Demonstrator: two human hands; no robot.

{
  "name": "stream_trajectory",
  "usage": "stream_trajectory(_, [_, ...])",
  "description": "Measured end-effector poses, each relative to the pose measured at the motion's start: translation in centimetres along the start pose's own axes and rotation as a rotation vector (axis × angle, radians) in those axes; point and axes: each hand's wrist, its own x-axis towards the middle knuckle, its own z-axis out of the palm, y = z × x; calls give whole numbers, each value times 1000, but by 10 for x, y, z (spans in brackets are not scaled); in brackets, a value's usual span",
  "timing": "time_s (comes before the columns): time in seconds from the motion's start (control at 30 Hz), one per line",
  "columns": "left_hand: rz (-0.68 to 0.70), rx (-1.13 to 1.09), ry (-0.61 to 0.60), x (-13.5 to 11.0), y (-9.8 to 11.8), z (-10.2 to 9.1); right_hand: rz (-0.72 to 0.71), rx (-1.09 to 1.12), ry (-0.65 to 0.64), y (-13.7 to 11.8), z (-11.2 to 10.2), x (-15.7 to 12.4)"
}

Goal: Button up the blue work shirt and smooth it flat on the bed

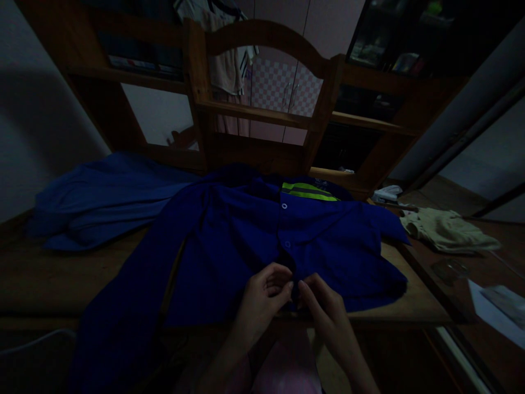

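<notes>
Head view: left hand (262, 295), right hand (326, 306) pinch blue shirt (241, 241); cabinet (455, 52) holds items (406, 62).

L hand (266, 295) & R hand (324, 303) pinch lower front of dk blue shirt (241, 230) on wooden tabletop (422, 303); lighter blue cloth (110, 197) on L, beige cloth (449, 230) on R.

I watch through one head-worn camera facing forward and down: left hand (264, 293) and right hand (324, 303) close at lower centre, checked cupboard doors (270, 82) farther off at upper centre.
</notes>
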Motion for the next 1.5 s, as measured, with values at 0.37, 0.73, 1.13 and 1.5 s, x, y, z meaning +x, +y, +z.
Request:
stream_trajectory(0.37, [57, 50, 7, 0, -3, 3, -13, 3, -17, 0, -3, -1])
stream_trajectory(0.73, [29, 112, -1, 2, -2, 4, -25, -6, -27, 0, -4, 0])
stream_trajectory(1.13, [46, 211, 20, 1, -6, 5, 60, -59, -5, 6, -2, 5])
stream_trajectory(1.5, [92, 290, -17, -2, 0, 7, 81, 20, 2, 11, 1, 5])
